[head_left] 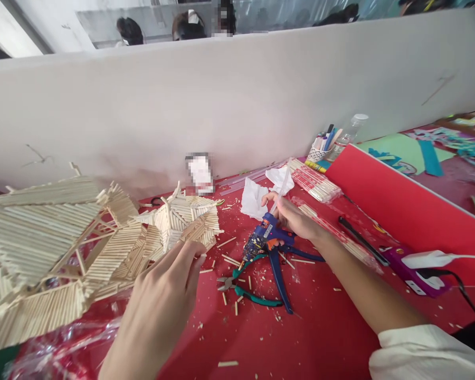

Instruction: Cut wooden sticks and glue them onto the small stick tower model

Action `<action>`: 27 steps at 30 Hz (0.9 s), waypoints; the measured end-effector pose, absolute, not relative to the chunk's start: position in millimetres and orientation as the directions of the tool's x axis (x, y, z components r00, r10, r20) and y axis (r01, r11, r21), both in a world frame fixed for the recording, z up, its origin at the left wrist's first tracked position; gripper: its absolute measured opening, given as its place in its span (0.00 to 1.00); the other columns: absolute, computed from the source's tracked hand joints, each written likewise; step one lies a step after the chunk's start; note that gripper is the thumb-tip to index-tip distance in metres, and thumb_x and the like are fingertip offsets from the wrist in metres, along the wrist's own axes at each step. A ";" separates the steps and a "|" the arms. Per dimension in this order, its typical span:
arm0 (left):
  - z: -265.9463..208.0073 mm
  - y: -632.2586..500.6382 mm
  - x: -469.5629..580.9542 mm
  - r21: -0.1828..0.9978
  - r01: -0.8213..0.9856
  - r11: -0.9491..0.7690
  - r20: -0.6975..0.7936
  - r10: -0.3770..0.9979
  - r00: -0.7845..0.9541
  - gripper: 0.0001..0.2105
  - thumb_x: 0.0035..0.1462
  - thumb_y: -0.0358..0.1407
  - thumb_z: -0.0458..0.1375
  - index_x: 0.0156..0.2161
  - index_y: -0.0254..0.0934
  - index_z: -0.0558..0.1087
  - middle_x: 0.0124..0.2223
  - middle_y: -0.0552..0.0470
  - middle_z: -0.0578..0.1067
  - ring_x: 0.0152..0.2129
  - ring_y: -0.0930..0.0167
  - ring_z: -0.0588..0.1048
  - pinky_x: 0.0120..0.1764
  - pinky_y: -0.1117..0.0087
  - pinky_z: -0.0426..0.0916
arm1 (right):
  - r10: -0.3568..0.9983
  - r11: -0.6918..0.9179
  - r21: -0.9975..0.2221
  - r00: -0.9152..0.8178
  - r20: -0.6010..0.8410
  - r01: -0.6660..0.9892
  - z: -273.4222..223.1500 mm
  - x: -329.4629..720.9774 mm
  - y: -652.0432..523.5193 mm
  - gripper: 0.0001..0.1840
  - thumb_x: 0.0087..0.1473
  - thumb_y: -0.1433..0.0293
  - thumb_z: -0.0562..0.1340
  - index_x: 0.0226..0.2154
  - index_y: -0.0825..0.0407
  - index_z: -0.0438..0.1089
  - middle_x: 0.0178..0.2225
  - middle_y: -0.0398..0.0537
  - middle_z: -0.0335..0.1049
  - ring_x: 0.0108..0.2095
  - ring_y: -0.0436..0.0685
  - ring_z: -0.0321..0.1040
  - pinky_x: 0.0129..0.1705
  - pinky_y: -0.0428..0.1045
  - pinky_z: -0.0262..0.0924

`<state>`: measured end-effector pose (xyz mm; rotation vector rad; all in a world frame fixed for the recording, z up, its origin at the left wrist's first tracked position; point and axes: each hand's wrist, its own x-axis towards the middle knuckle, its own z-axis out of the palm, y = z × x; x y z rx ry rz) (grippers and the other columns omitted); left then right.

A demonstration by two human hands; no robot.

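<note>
My right hand (291, 214) closes its fingers around a translucent glue stick (286, 182) at the back of a blue glue gun (269, 228). The gun stands on the red table, its nozzle end crusted with dark bits and pointing down to the left. Under it lie diagonal cutters (257, 302) with green handles, jaws apart. My left hand (162, 298) is held in a pinch beside a model building of wooden sticks (182, 219); whatever is between its fingertips is too small to make out. A larger stick-built roof (43, 227) spreads out at the left.
Cut stick pieces (227, 364) are scattered over the red table (320, 338). Bundles of sticks (314, 179), white tissues (254, 198) and a pen cup (320, 150) stand farther back. At right are a purple power strip (414, 269) with cords and a red board (404, 206).
</note>
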<state>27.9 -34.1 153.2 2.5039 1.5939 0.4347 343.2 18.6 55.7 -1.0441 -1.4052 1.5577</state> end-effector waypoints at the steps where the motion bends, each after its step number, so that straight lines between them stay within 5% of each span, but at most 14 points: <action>1: 153.7 -33.8 28.0 0.277 0.861 -0.428 0.156 0.904 0.399 0.11 0.70 0.36 0.47 0.42 0.41 0.72 0.37 0.54 0.80 0.28 0.73 0.79 0.27 0.74 0.65 | 0.930 -0.087 -0.996 -0.361 -0.072 -0.025 55.8 342.9 18.9 0.29 0.64 0.39 0.48 0.52 0.44 0.53 0.23 0.39 0.71 0.13 0.54 0.64 0.13 0.47 0.53; 5: 155.4 -33.7 27.9 0.281 0.864 -0.418 0.142 0.909 0.393 0.10 0.70 0.35 0.48 0.44 0.42 0.72 0.39 0.54 0.81 0.29 0.73 0.80 0.28 0.74 0.67 | 0.953 -0.033 -0.999 -0.300 -0.041 0.030 56.5 341.8 19.8 0.27 0.63 0.41 0.52 0.49 0.44 0.58 0.22 0.38 0.69 0.13 0.53 0.63 0.12 0.46 0.49; 11: 154.9 -34.5 27.2 0.244 0.856 -0.456 0.155 0.890 0.429 0.11 0.69 0.32 0.48 0.43 0.41 0.74 0.40 0.54 0.81 0.29 0.73 0.79 0.29 0.73 0.66 | 0.975 -0.113 -0.984 -0.177 -0.137 0.137 50.3 345.5 27.3 0.29 0.61 0.40 0.54 0.40 0.49 0.65 0.21 0.41 0.68 0.18 0.53 0.67 0.18 0.46 0.56; 17: 148.3 -33.2 26.8 0.206 0.852 -0.482 0.196 0.873 0.447 0.12 0.68 0.33 0.47 0.36 0.40 0.72 0.30 0.56 0.78 0.21 0.73 0.74 0.25 0.72 0.60 | 0.941 -0.150 -0.971 -0.274 -0.198 0.186 37.6 354.2 39.4 0.32 0.46 0.55 0.74 0.48 0.54 0.71 0.40 0.50 0.77 0.37 0.56 0.75 0.40 0.50 0.69; 22: 141.6 -31.0 26.2 0.174 0.860 -0.480 0.216 0.870 0.442 0.11 0.68 0.32 0.49 0.36 0.40 0.72 0.30 0.56 0.77 0.21 0.73 0.73 0.25 0.72 0.58 | 0.951 -0.002 -0.923 -0.283 -0.120 0.385 25.1 352.0 43.5 0.24 0.57 0.55 0.65 0.51 0.52 0.71 0.51 0.56 0.76 0.54 0.65 0.71 0.55 0.57 0.64; 27: 135.6 -31.0 27.0 0.136 0.846 -0.515 0.261 0.843 0.471 0.09 0.68 0.31 0.50 0.37 0.40 0.72 0.31 0.55 0.78 0.22 0.73 0.73 0.24 0.72 0.56 | 0.985 -0.001 -0.558 -0.096 -0.144 0.830 31.6 334.1 34.7 0.17 0.70 0.63 0.50 0.50 0.55 0.68 0.43 0.60 0.78 0.46 0.66 0.75 0.44 0.53 0.63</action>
